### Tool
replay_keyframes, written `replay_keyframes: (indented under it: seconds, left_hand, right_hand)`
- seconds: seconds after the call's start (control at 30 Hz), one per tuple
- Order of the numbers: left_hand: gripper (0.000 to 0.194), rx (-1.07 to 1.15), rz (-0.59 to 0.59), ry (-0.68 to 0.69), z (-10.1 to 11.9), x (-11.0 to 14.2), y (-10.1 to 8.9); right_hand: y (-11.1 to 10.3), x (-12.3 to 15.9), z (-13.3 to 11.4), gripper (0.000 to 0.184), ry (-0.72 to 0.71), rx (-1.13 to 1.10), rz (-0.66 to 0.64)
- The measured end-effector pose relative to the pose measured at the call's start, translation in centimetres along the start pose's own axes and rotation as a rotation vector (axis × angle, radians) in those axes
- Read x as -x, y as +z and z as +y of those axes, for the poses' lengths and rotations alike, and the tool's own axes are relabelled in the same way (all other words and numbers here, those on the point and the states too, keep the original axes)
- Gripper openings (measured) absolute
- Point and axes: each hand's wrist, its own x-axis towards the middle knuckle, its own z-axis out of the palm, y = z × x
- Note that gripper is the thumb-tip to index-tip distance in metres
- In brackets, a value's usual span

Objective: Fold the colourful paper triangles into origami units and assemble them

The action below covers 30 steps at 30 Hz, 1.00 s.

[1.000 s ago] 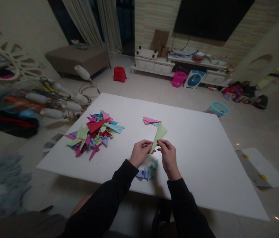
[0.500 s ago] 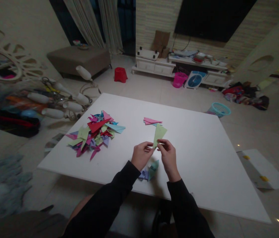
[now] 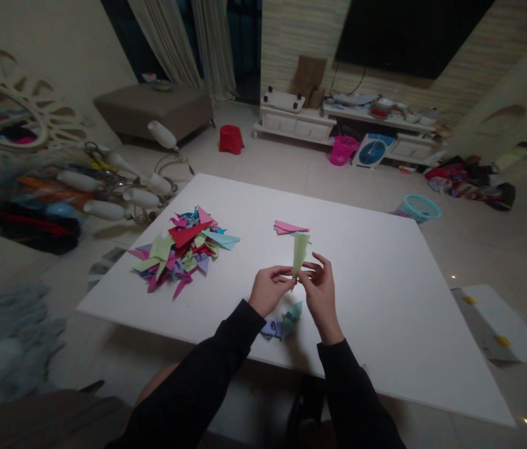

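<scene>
Above the white table (image 3: 385,299), a light green folded paper (image 3: 299,252) stands upright between my two hands, its narrow end down. My left hand (image 3: 270,290) pinches the lower tip from the left. On the other side, my right hand (image 3: 320,293) grips the same lower part with thumb and fingertips. Just beyond the green paper lie pink folded papers (image 3: 290,227) over a bluish one. Nearer to me, below my hands, a teal folded paper (image 3: 292,319) rests against a purple folded paper (image 3: 272,328), partly covered by my left sleeve.
A heap of colourful folded papers (image 3: 181,252) lies on the table's left side. Beyond the left edge stands a lamp with several white shades (image 3: 141,198). A turquoise basket (image 3: 420,207) is on the floor past the far right corner, and a red stool (image 3: 231,139) stands further back.
The green paper has turned from showing its broad face to a narrower, more upright view. My right fingers have lifted and spread a little. The camera view has shifted slightly.
</scene>
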Motion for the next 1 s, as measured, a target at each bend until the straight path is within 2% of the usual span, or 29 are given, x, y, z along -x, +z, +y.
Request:
replay_keyframes:
  seconds: [0.23,0.53,0.8,1.0]
  left_hand:
    - [0.045,0.168,-0.054,-0.065,-0.3,-0.2,-0.2]
    - [0.041,0.227,-0.071,-0.043,-0.8,-0.4,0.0]
    - [0.022,0.131,-0.024,0.011,-0.7,-0.4,0.2]
    - [0.03,0.097,0.058,-0.001,-0.3,-0.1,0.4]
  right_hand:
    - [-0.1,-0.2,0.0,0.049,0.023,-0.034,0.032]
    - [-0.2,0.0,0.8,0.044,0.014,0.01,0.047]
    - [-0.2,-0.3,1.4,0.041,0.001,0.04,0.071]
    - [0.0,-0.1,1.5,0.032,-0.003,0.085,0.094]
